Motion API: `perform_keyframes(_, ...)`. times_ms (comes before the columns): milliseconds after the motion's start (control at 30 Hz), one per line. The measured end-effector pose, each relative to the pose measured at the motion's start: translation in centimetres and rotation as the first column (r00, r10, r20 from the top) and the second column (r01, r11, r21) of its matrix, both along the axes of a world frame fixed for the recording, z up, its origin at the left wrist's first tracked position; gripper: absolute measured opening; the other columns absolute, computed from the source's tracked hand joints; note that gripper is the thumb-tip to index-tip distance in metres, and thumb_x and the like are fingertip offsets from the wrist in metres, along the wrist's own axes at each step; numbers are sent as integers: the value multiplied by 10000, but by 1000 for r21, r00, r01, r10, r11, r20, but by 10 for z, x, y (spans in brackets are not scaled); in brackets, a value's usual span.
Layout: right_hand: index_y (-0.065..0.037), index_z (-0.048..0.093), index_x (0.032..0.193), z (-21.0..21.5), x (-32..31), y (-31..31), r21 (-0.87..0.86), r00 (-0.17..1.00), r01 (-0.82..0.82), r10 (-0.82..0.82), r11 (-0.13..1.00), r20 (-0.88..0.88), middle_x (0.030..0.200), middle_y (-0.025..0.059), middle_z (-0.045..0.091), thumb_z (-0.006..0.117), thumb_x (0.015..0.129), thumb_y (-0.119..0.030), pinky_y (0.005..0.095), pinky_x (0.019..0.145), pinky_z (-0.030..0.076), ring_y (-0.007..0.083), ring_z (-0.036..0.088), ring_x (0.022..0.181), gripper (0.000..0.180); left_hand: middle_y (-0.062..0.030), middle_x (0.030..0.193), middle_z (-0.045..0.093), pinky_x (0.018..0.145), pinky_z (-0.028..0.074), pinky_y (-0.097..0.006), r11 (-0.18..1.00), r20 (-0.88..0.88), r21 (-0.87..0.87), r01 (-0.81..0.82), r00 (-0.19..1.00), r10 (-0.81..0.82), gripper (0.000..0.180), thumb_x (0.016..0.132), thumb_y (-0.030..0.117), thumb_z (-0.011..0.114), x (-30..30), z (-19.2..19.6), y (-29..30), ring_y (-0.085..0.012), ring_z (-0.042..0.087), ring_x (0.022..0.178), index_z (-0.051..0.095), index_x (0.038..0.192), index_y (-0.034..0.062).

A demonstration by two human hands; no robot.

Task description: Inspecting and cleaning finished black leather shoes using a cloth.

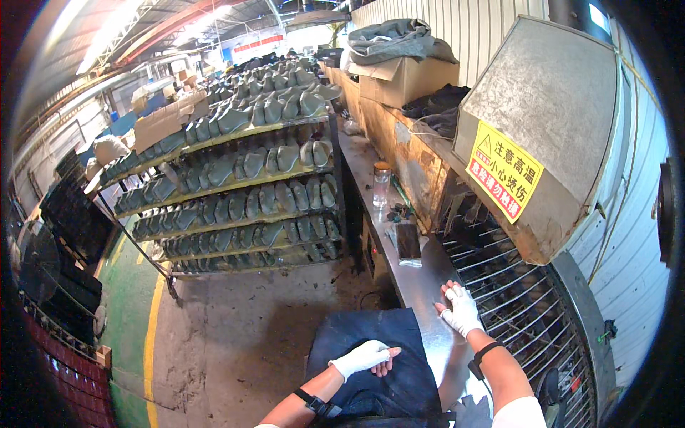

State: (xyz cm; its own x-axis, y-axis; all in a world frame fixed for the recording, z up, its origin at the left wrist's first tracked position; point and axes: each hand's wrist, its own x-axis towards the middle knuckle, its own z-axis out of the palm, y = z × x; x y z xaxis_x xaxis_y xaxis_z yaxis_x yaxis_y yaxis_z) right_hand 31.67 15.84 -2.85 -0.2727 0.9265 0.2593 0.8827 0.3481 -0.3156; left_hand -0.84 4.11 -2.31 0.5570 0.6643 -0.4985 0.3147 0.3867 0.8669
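Observation:
My left hand (366, 359), in a white fingerless glove, rests over a dark cloth or apron (399, 330) spread across my lap. Its thumb points right and its fingers are curled in; nothing shows between them. On the right, my gloved right hand (462, 312) lies at the edge of the narrow metal worktop (419, 289), beside the row of metal bars (514, 285). Its fingers are apart and it holds nothing. Farther up the worktop lie a dark phone-like slab (409, 242) and a small dark heap (402, 213). A clear lidded jar (381, 187) stands behind them.
Ahead to the left, a tiered rack (250, 196) holds many grey-green shoe-shaped pieces. A large metal hood (535, 93) with a yellow warning label overhangs the bars. A cardboard box (409, 80) topped with grey cloth stands behind. A yellow line (152, 342) marks the floor.

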Motion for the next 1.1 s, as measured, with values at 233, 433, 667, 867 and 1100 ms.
perform_keyframes(233, -82, 650, 1391, -4, 2, 2, 34, 1000, -7, 7, 999, 5, 1572, 181, 558, 803, 887, -419, 494, 1223, 396, 393, 493, 1469, 626, -83, 717, 747, 540, 529, -280, 1000, 3, 1, -6, 1000, 6, 634, 1076, 577, 569, 1, -2, 0, -150, 695, 583, 728, 794, 32)
perform_keyframes(433, -85, 639, 1409, -5, 2, 2, 18, 1000, -5, 4, 1000, 4, 1582, 177, 551, 795, 894, -428, 492, 1231, 387, 389, 482, 1481, 638, -85, 720, 748, 538, 530, -282, 1000, 14, -6, -3, 1000, 3, 637, 1076, 581, 567, 1, -1, 0, -151, 696, 583, 727, 790, 34)
perform_keyframes(667, -93, 640, 1409, -4, 1, 1, 15, 1000, 0, 0, 1000, -8, 1586, 169, 550, 795, 893, -434, 489, 1235, 383, 385, 481, 1484, 637, -86, 723, 750, 538, 529, -282, 1000, 17, -6, 3, 1000, -3, 644, 1070, 593, 566, 0, 0, 0, -153, 696, 584, 732, 793, 35)
perform_keyframes(867, -98, 651, 1387, -4, 1, 1, 32, 1000, -7, 7, 999, -3, 1579, 172, 555, 805, 886, -424, 493, 1227, 394, 387, 491, 1475, 618, -87, 726, 752, 545, 531, -284, 1000, -7, -2, 5, 1000, -5, 642, 1069, 592, 568, 1, 1, 1, -154, 702, 596, 734, 794, 36)
perform_keyframes(1100, -115, 658, 1412, -6, 3, 2, 29, 1000, -9, 9, 1000, -7, 1579, 171, 554, 801, 890, -423, 487, 1225, 398, 374, 490, 1476, 622, -91, 714, 742, 544, 532, -281, 1000, 13, -15, -6, 1000, 6, 649, 1066, 603, 574, 2, -4, -1, -158, 697, 583, 720, 791, 33)
